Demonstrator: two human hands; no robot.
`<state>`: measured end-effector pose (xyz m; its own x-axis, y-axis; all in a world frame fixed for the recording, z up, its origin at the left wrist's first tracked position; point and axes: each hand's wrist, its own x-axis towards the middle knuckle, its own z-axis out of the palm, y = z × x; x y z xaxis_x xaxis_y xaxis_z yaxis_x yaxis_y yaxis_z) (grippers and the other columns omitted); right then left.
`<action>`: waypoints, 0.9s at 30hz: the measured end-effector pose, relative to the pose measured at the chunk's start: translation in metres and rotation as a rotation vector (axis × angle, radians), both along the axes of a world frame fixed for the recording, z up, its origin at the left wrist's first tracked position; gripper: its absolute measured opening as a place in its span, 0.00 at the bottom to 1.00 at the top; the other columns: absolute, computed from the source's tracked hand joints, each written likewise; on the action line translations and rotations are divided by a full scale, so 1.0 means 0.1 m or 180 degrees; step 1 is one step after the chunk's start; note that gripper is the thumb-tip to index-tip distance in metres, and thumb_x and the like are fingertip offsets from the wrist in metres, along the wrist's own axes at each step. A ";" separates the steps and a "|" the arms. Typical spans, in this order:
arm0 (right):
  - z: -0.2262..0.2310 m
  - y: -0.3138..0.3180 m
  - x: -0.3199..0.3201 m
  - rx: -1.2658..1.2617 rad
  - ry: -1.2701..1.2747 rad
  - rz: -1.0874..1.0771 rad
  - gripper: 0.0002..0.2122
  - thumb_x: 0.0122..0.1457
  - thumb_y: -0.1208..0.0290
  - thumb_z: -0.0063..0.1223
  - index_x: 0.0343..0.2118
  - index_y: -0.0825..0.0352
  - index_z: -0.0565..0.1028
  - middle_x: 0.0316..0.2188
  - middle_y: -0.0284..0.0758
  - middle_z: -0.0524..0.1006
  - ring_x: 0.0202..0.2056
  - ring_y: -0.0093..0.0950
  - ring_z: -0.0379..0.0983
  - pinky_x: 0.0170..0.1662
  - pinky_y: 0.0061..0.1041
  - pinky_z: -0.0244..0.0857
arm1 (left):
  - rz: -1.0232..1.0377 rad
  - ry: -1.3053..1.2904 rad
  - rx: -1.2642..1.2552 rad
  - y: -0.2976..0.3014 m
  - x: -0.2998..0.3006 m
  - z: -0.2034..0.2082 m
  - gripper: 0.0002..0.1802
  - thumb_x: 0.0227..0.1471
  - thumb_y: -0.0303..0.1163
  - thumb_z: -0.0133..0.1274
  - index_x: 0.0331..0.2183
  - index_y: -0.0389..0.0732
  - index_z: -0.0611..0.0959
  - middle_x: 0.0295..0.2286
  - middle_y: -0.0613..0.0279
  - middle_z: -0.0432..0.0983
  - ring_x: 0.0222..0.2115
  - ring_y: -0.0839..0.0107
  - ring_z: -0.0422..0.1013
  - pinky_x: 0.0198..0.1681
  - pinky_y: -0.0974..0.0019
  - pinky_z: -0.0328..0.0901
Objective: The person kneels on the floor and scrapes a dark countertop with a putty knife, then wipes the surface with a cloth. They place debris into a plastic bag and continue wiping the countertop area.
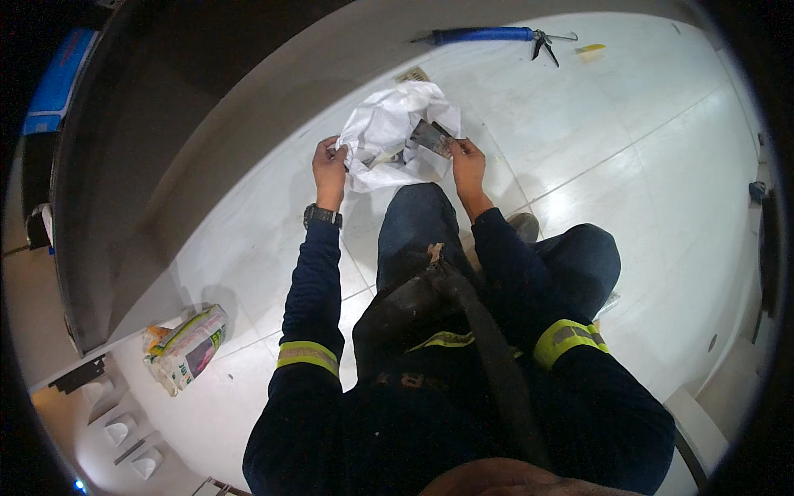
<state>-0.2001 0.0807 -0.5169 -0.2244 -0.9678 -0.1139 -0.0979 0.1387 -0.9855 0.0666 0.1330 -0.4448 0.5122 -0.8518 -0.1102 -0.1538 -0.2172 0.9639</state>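
White crumpled paper sheet (387, 132) is what you have between your hands, held low over the pale tiled floor (645, 190) just ahead of your knees. Your left hand (329, 165) is closed on the sheet's left edge. Your right hand (467, 159) grips a small flat metal scraper blade (432, 136), its tip lying on the paper's right side. As I judge it, the wiping of the blade is under way, not finished: the blade looks dull and smeared. A blue caulking gun (496, 35) lies well apart near the wall, and a printed bag (188, 345) sits by the floor's left edge.
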 end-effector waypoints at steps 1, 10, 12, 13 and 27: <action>0.02 0.03 0.00 0.0085 0.0066 0.0034 0.14 0.57 0.63 0.58 0.33 0.73 0.81 0.24 0.39 0.80 0.26 0.28 0.74 0.34 0.27 0.66 | -0.0179 -0.0671 0.0052 0.01 0.11 0.02 0.16 0.53 0.26 0.58 0.45 0.37 0.79 0.27 0.61 0.78 0.27 0.72 0.73 0.31 0.67 0.67; -0.03 -0.02 -0.01 0.0092 0.0831 0.0218 0.15 0.53 0.64 0.57 0.31 0.75 0.80 0.26 0.50 0.80 0.30 0.46 0.78 0.36 0.38 0.70 | -0.1790 -0.3646 0.0959 0.04 0.03 0.63 0.23 0.44 0.31 0.62 0.45 0.37 0.79 0.33 0.47 0.80 0.37 0.51 0.76 0.42 0.52 0.69; -0.07 0.02 -0.02 0.0145 0.1011 0.0090 0.14 0.51 0.65 0.58 0.30 0.76 0.79 0.26 0.52 0.79 0.31 0.50 0.78 0.37 0.40 0.70 | -0.1582 -0.3758 0.0265 -0.08 -0.22 0.91 0.21 0.45 0.30 0.60 0.44 0.36 0.79 0.35 0.47 0.80 0.38 0.51 0.76 0.43 0.52 0.69; -0.10 0.06 -0.04 0.0139 0.1010 0.0064 0.14 0.51 0.65 0.58 0.30 0.76 0.79 0.25 0.52 0.79 0.30 0.49 0.78 0.37 0.40 0.70 | -0.1471 -0.3793 -0.0079 -0.11 -0.35 0.96 0.20 0.46 0.29 0.59 0.44 0.35 0.79 0.36 0.47 0.80 0.39 0.52 0.76 0.43 0.51 0.69; -0.12 0.16 -0.22 0.0481 0.0734 -0.0297 0.12 0.51 0.66 0.59 0.27 0.73 0.79 0.21 0.48 0.78 0.25 0.42 0.77 0.33 0.37 0.68 | -0.1715 -0.4176 0.0577 -1.17 0.12 -0.91 0.28 0.54 0.43 0.52 0.52 0.36 0.77 0.50 0.37 0.73 0.53 0.47 0.69 0.58 0.53 0.63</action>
<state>-0.2221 0.0972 -0.5293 -0.3484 -0.9177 -0.1909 -0.2969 0.3012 -0.9062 0.0781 0.0155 -0.5363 -0.0489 -0.9973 0.0553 -0.9983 0.0505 0.0278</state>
